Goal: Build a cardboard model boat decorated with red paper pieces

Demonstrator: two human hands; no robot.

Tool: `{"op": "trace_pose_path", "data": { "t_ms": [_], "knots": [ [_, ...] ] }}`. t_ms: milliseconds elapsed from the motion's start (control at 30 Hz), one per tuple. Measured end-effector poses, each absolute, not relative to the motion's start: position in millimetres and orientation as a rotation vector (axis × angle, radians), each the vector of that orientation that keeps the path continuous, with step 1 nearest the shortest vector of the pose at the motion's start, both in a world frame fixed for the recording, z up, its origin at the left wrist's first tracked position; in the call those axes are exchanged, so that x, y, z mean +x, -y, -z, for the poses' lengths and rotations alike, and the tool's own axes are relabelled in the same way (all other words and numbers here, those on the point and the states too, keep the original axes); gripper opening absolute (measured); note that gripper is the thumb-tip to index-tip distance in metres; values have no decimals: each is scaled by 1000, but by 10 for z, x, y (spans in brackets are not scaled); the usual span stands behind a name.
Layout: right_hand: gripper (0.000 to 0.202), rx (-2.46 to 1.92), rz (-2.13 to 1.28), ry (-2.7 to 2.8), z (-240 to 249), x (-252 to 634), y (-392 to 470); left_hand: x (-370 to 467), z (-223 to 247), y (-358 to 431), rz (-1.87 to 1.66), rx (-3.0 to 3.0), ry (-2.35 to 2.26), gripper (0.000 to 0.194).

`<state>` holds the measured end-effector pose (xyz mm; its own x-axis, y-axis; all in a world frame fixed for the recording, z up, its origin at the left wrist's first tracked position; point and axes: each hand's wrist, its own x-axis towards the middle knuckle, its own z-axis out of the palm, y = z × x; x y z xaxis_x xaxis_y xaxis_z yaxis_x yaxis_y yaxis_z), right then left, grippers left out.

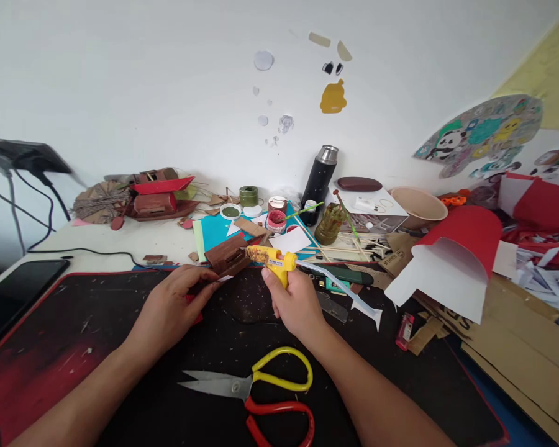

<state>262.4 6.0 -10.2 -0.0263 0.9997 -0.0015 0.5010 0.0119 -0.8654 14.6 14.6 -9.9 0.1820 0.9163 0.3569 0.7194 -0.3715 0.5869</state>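
My right hand [295,304] is closed around the grip of a yellow hot glue gun [279,259], whose nozzle points left. A pale translucent stick [340,282] with a forked end slants out behind the gun. My left hand [172,304] pinches a small white paper piece [224,279] between thumb and fingers. Something red [195,310] shows partly beneath that hand. A brown painted cardboard piece [226,253] stands right by the nozzle and left fingertips; whether the nozzle touches it I cannot tell. Scissors [235,386] with one yellow and one red handle lie partly open in front.
Behind are a brown cardboard model boat [158,202], paint jars [276,218], a black flask [317,180] and a jar of murky liquid [330,223]. Rightward lie a box cutter [340,273], a lighter [405,331], curled red paper [466,233] and cardboard [526,335]. A phone [18,298] rests left.
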Motion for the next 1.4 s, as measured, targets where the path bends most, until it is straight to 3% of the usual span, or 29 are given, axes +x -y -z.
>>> {"op": "trace_pose_path", "data": {
  "t_ms": [400,1400],
  "knots": [
    [49,-1570,-906,1633,70,2604,-37,173,55,-141,-962,2131,-1585,55],
    [49,-1508,-868,1738,42,2484,14,160,73,-134,-959,2128,-1578,42]
  ]
}}
